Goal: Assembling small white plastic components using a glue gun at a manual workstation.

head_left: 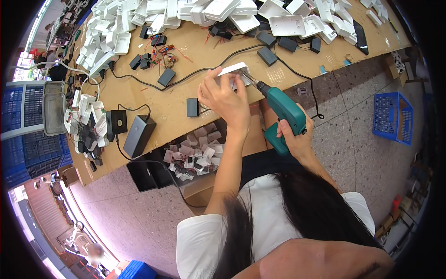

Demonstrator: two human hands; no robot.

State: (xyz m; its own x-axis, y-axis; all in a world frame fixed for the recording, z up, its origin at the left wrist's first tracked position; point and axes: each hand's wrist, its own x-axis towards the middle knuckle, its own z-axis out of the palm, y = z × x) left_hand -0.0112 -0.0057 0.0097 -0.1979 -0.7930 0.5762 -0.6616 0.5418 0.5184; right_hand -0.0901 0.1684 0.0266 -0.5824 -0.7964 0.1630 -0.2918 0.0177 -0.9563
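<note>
My left hand [226, 97] grips a small white plastic casing [235, 68] over the near edge of the cardboard-covered bench [172, 104]. A green electric drill [284, 108] is in my right hand [296, 136], whose fingers wrap its handle. The drill's thin metal tip reaches into the open side of the casing, beside my left fingers. Whatever the tip touches inside is too small to tell. Close by my left wrist lies a small black box [192, 107] with a wire.
White casings [287, 25] are heaped along the far side. Black boxes [266, 56], wires and a black cable [197, 71] lie between. At left stand a charger [116, 124] and a black adapter [139, 136]. Below sits a bin of small parts [200, 151]; a blue basket [393, 117] is at right.
</note>
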